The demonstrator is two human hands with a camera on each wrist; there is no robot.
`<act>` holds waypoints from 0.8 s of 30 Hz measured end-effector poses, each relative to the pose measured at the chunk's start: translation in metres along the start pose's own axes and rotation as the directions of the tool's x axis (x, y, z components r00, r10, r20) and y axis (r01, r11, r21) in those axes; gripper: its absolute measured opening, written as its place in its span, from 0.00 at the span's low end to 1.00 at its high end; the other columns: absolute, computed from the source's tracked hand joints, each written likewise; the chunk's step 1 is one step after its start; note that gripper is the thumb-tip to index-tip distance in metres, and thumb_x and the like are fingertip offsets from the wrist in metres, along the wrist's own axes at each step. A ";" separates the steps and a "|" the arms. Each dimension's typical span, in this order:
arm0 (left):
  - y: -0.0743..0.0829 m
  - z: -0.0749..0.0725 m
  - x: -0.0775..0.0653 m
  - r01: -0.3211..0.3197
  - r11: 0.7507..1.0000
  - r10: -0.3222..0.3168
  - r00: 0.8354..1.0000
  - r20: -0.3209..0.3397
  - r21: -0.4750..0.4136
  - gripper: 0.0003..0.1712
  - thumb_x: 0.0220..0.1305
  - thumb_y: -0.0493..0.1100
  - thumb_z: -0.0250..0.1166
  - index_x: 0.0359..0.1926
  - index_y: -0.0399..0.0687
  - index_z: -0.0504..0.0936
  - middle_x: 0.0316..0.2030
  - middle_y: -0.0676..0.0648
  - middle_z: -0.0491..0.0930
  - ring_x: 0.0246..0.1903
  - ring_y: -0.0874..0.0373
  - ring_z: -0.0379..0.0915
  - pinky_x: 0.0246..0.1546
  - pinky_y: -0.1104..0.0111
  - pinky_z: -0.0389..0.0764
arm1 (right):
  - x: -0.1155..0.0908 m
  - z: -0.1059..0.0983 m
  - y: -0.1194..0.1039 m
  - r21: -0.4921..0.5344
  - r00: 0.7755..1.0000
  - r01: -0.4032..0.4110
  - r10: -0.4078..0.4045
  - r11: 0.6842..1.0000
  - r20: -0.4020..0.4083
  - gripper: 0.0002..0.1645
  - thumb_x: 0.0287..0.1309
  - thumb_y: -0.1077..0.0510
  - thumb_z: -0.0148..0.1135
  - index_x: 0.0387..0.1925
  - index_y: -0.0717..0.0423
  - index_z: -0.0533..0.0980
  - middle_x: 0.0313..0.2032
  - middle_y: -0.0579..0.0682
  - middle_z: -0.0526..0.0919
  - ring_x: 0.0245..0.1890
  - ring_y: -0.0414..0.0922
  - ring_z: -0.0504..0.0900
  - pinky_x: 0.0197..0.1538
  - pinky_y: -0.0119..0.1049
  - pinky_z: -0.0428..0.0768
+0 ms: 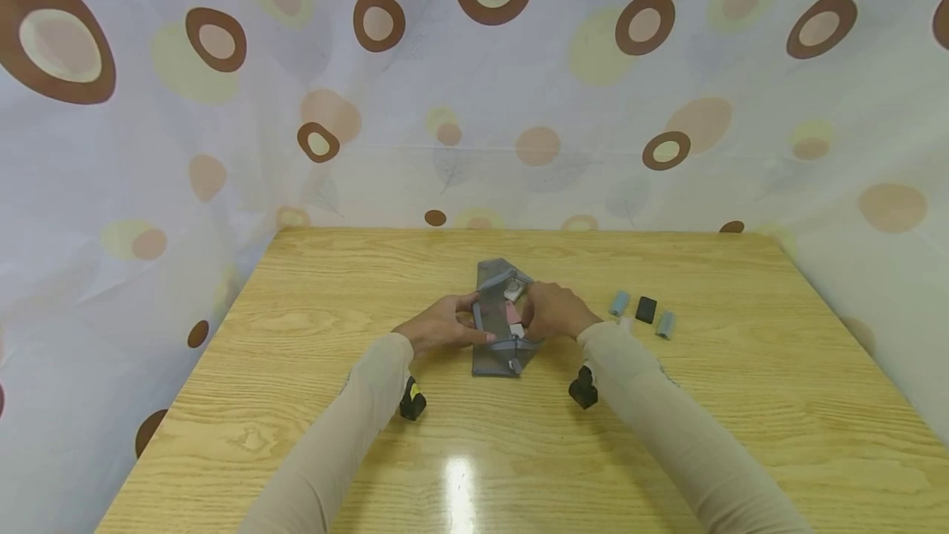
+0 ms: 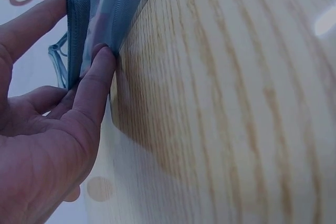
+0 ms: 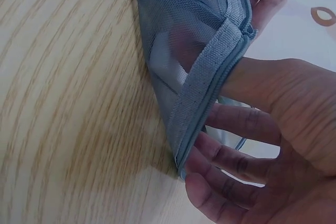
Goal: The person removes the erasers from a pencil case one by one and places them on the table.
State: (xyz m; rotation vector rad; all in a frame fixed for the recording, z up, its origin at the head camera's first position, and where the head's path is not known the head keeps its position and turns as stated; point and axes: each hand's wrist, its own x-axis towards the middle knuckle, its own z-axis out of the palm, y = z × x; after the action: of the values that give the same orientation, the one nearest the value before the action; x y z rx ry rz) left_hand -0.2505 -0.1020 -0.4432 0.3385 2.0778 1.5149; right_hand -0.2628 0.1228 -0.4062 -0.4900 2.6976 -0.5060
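Observation:
A grey-blue mesh zipper pouch [image 1: 493,303] lies on the wooden table with its mouth spread apart. Through the opening show a silvery-white piece [image 1: 514,289], a pink piece [image 1: 512,313] and a white piece [image 1: 516,330]. My left hand [image 1: 448,324] grips the pouch's left edge, fingers and thumb at the zipper band. The right hand [image 3: 273,135] reaches over the opposite edge. Its thumb goes behind the zipper band into the pouch, and the other fingers lie loosely bent along the zipper. The thumb's tip is hidden behind mesh; I cannot tell whether it pinches anything.
Right of the pouch lie two small blue-grey pieces [image 1: 619,303], a small black square piece [image 1: 647,310] and a white piece [image 1: 625,324], partly behind the right sleeve. A patterned cloth [image 1: 482,122] hangs behind the table [image 1: 356,270].

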 end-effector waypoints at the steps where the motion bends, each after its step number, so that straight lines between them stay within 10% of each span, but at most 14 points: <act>1: 0.000 0.000 0.000 -0.004 1.000 0.004 1.000 0.002 0.003 0.56 0.61 0.40 0.74 0.80 0.42 0.48 0.71 0.37 0.64 0.65 0.44 0.71 0.67 0.54 0.70 | 0.000 0.000 0.000 0.004 1.000 -0.004 0.004 1.000 0.002 0.11 0.46 0.65 0.73 0.37 0.60 0.88 0.39 0.53 0.89 0.39 0.51 0.86 0.45 0.50 0.86; 24: 0.000 0.000 0.000 -0.009 1.000 0.009 1.000 0.017 -0.022 0.55 0.61 0.38 0.74 0.80 0.43 0.48 0.71 0.38 0.64 0.65 0.45 0.72 0.66 0.54 0.71 | -0.001 -0.001 0.000 0.044 1.000 0.007 -0.007 0.999 0.010 0.14 0.45 0.66 0.75 0.38 0.62 0.87 0.40 0.54 0.89 0.41 0.53 0.86 0.49 0.50 0.85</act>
State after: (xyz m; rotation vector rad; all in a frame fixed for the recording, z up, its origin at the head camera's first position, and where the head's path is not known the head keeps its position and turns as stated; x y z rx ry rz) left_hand -0.2504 -0.1021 -0.4436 0.3520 2.0474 1.5336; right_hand -0.2627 0.1235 -0.4050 -0.4888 2.6701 -0.5627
